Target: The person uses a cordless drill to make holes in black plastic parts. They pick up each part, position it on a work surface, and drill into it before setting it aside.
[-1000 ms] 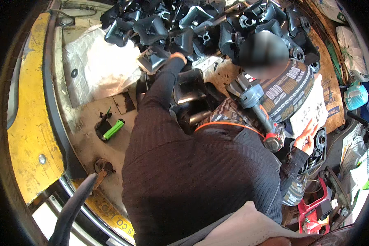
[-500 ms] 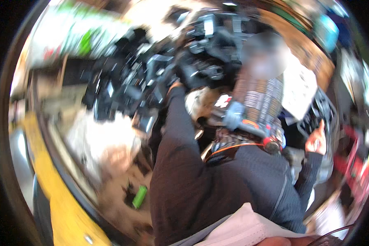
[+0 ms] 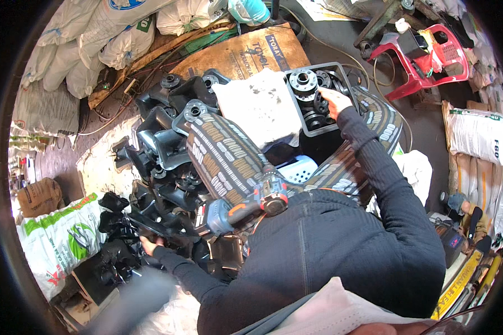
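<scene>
Right hand grips flanged part in grey crate; left hand closed on black casting; cordless drill rests between, on patterned cloth.

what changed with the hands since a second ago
The view has swung round. The right hand, earlier low beside the lap, now reaches out into the grey crate of black flanged parts. The left hand, earlier stretched up into the pile of black castings, now grips one low at the person's left. The cordless drill stays on the lap.
</scene>
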A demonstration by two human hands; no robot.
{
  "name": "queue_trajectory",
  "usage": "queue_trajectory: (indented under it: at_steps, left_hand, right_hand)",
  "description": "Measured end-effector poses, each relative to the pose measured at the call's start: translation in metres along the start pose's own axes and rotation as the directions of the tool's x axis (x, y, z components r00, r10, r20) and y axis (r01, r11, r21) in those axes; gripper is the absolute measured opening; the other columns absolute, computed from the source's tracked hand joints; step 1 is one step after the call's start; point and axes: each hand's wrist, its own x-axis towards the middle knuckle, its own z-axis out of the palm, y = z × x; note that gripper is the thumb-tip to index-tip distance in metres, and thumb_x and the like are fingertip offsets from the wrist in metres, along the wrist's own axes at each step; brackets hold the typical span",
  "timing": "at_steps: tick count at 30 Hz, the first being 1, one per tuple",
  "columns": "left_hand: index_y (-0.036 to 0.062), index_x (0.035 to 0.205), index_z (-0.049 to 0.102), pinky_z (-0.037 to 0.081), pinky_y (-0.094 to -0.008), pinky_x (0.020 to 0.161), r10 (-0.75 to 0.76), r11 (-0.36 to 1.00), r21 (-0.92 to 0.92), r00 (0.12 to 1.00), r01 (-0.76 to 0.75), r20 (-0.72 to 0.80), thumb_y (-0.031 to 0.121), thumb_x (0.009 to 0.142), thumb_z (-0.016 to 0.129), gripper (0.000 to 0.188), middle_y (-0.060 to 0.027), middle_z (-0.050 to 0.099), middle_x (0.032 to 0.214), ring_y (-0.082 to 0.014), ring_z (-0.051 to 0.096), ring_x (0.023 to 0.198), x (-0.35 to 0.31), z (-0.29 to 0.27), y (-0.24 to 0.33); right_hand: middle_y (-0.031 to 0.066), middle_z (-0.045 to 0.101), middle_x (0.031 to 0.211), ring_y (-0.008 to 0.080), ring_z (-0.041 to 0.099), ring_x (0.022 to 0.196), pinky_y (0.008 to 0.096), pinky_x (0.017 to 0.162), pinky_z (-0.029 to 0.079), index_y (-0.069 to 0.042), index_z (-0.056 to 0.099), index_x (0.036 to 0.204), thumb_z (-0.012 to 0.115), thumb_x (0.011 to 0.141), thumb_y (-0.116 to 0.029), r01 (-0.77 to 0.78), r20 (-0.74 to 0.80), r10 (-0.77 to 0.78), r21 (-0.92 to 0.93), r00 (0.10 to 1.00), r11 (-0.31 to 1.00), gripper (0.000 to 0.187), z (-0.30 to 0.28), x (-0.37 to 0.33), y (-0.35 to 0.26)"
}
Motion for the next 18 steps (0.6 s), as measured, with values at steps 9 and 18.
queue_trajectory:
  at_steps: [9,18]
  left_hand:
    - [0.0048,0.089,0.065,0.047,-0.0284,0.059,0.744,0.139,-0.336,-0.126,-0.932,0.656,0.019,0.078,0.069,0.019,-0.0076,0.063,0.077,-0.0162,0.059,0.066,-0.285,0.314,0.115]
    - [0.013,0.103,0.06,0.048,-0.04,0.074,0.071,-0.156,-0.046,-0.058,-0.987,0.996,0.04,0.083,0.054,0.034,-0.015,0.056,0.097,-0.0317,0.058,0.086,-0.328,0.419,-0.034]
  right_hand:
    - [0.0069,0.062,0.105,0.0253,0.059,0.098,0.0392,0.084,0.046,-0.024,0.061,0.11,0.059,0.079,-0.034,0.078,0.07,-0.2,-0.996,0.977,0.031,0.033,0.037,0.09,-0.024]
    - [0.0094,0.064,0.091,0.0286,0.061,0.088,0.0405,0.075,0.047,-0.018,0.063,0.098,0.057,0.08,-0.028,0.389,0.404,-0.353,-0.914,0.844,-0.118,0.021,0.006,0.109,-0.015]
